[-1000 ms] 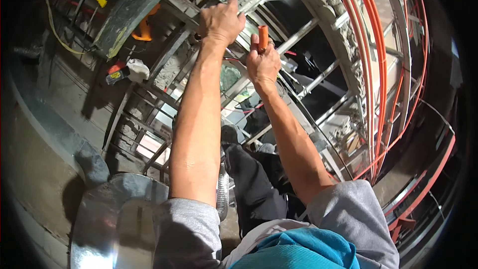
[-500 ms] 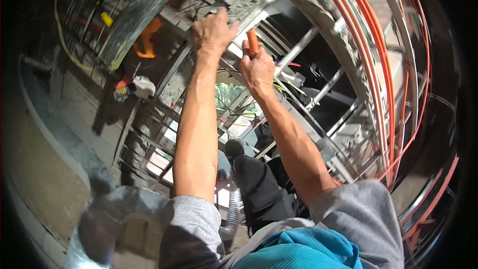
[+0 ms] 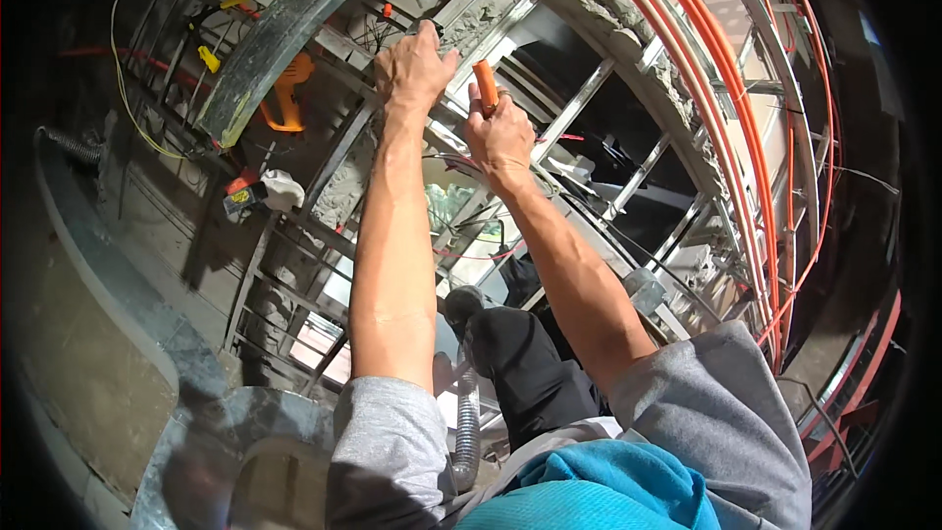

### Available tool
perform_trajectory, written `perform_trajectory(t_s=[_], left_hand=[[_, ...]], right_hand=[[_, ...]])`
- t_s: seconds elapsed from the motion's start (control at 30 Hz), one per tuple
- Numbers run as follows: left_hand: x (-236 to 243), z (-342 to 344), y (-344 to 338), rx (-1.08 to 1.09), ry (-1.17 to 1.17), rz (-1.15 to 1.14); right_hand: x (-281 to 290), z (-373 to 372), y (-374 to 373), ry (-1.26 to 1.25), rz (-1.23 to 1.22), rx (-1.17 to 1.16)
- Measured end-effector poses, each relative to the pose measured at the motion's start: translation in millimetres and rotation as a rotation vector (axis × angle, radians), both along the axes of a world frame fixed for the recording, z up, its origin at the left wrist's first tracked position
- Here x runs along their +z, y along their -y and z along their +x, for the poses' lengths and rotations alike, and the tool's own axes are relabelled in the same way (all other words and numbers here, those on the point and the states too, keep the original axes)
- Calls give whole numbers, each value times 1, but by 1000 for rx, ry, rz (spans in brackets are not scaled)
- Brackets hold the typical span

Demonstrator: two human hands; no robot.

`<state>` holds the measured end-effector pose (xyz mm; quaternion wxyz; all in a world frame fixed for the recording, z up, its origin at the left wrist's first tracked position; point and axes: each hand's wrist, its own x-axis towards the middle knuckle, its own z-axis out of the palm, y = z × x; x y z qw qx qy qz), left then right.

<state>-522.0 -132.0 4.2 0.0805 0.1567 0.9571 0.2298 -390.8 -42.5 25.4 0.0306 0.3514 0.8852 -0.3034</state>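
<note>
At upper centre, the fingers of my left hand [image 3: 407, 74] curl over a small dark object [image 3: 434, 31] beside rough, plaster-crusted metal framing [image 3: 471, 15]. What it grips is mostly hidden by the hand. My right hand [image 3: 498, 137], just to the right and a bit lower, is closed round an orange-handled tool [image 3: 486, 83], whose far part I cannot make out. Metal rungs [image 3: 574, 103] run under and beside both hands, with thin dark and red wires among them. Both my arms reach up from the lower edge.
A curved metal duct [image 3: 275, 29], an orange power tool [image 3: 285, 98] and a red-black tool [image 3: 245, 196] beside a white cloth [image 3: 283, 191] lie left. Orange conduits [image 3: 726, 59] curve down the right. My dark-clad leg [image 3: 520, 363] stands among framing, beside a flexible silver hose [image 3: 466, 432].
Both hands appear slightly lower and further left, still closed in much the same pose. The surroundings have shifted in view as the camera moved, showing more framing at the top.
</note>
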Motion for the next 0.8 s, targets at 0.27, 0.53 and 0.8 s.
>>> perform_trajectory(t_s=[0.27,0.53,0.8], left_hand=[[-4,-4,5,20,-99,-12],[1,-4,13,-39,-128,-75],[-2,-7,16,-86,-174,-130]], right_hand=[[8,-1,0,-67,-49,27],[13,6,3,-123,-62,44],[-8,14,-3,-260,-104,107]])
